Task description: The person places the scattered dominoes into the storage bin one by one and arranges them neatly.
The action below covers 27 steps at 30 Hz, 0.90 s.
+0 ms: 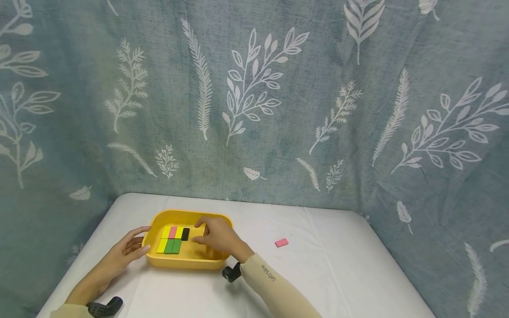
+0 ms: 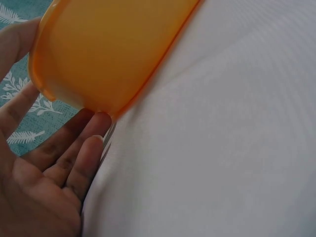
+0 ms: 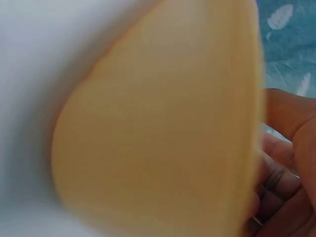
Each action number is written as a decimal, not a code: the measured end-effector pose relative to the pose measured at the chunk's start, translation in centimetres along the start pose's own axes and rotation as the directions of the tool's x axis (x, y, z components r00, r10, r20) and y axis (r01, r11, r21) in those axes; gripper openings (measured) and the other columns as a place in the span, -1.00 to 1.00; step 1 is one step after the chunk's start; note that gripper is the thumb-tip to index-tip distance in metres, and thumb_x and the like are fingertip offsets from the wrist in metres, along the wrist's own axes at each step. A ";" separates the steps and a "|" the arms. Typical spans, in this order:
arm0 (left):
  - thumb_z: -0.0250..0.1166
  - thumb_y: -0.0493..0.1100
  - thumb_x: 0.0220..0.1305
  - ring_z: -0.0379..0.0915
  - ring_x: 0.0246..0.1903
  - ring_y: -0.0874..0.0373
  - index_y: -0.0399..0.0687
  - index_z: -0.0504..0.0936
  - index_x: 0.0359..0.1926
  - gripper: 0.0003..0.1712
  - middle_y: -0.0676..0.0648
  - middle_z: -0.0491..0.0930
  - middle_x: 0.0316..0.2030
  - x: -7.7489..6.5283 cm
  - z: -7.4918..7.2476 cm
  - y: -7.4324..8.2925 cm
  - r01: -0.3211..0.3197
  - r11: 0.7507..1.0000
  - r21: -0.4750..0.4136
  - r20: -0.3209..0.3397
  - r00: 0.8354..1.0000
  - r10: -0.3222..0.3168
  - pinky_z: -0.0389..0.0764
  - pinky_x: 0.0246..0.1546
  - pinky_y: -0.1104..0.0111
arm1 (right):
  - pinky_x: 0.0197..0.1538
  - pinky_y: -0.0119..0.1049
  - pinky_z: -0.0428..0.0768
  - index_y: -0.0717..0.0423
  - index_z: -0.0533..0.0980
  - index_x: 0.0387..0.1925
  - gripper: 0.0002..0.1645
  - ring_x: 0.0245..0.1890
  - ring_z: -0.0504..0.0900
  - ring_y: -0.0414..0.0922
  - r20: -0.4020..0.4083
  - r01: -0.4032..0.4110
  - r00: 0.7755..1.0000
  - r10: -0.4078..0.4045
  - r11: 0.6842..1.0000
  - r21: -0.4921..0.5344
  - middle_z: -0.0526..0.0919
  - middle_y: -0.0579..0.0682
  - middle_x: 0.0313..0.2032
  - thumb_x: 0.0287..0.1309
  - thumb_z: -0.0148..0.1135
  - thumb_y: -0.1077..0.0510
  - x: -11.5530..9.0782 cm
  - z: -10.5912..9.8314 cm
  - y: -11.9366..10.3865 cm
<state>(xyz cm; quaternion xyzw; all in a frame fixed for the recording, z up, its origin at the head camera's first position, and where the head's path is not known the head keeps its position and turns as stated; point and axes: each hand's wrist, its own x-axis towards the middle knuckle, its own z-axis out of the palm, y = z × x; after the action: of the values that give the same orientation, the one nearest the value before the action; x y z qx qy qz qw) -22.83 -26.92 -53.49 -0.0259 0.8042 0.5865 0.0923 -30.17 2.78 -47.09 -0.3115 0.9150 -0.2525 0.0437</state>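
Note:
A shallow yellow tray (image 1: 187, 263) stands on the white table. On its floor lie small flat rectangular blocks in two rows: yellow, pink (image 1: 172, 232), yellow and black (image 1: 185, 234) behind, yellow (image 1: 161, 246) and two green (image 1: 172, 246) in front. My left hand (image 1: 119, 256) touches the tray's left end, thumb and index finger spread at the rim, other fingers against the outer wall. Reaching over the right end, my right hand (image 1: 218, 236) is inside the tray. Its thumb and index finger stand apart beside the black block, with nothing visible between them.
A single pink block (image 1: 281, 242) lies on the table to the right of the tray. The white cloth (image 1: 330, 265) covers the table, and a blue-green leaf-patterned curtain (image 1: 254, 110) hangs behind and at the sides. Dark wrist devices (image 1: 105, 307) are on both wrists.

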 end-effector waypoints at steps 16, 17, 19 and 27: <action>0.37 0.27 0.32 0.14 0.41 -0.36 0.10 0.02 0.62 0.06 -0.38 0.15 0.48 -0.1 0.1 0.2 0.019 1.000 0.004 0.001 1.000 -0.019 0.06 0.32 -0.46 | -0.51 -0.43 0.49 0.07 0.64 0.03 -0.57 -0.63 0.47 -0.25 -0.216 -0.042 0.975 0.052 0.998 0.050 0.56 -0.20 -0.56 0.22 0.49 -0.04 -5.4 -5.1 6.6; 0.37 0.27 0.32 0.14 0.40 -0.37 0.10 0.02 0.62 0.06 -0.38 0.15 0.48 -0.1 0.1 0.2 0.021 1.000 0.003 0.002 1.000 -0.021 0.06 0.32 -0.46 | -0.51 -0.42 0.49 0.05 0.64 0.03 -0.58 -0.63 0.47 -0.25 -0.225 -0.057 0.972 0.067 0.997 0.053 0.56 -0.19 -0.56 0.22 0.50 -0.05 -5.8 -5.3 7.0; 0.37 0.27 0.32 0.14 0.41 -0.37 0.10 0.02 0.62 0.06 -0.38 0.14 0.48 -0.2 0.1 0.2 0.023 1.000 0.003 0.001 1.000 -0.023 0.06 0.31 -0.46 | -0.50 -0.40 0.50 0.00 0.64 0.02 -0.60 -0.63 0.48 -0.24 -0.249 -0.079 0.964 0.091 0.995 0.057 0.57 -0.20 -0.56 0.21 0.50 -0.04 -6.6 -5.9 7.8; 0.35 0.20 0.38 0.20 0.37 -0.34 0.05 0.04 0.61 -0.01 -0.39 0.19 0.45 -0.3 0.1 0.1 -0.023 1.000 -0.006 0.006 1.000 0.023 0.14 0.33 -0.40 | -0.52 -0.36 0.51 -0.01 0.64 0.03 -0.58 -0.66 0.48 -0.22 -0.327 -0.131 0.934 0.144 0.989 0.062 0.56 -0.22 -0.56 0.19 0.52 -0.04 -9.6 -7.3 11.0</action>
<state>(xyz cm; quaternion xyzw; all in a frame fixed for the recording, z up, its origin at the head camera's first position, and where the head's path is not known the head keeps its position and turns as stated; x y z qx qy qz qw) -22.58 -26.80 -53.41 -0.0152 0.8024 0.5900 0.0878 -30.22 19.14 -46.85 -0.1991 0.9238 -0.3154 -0.0868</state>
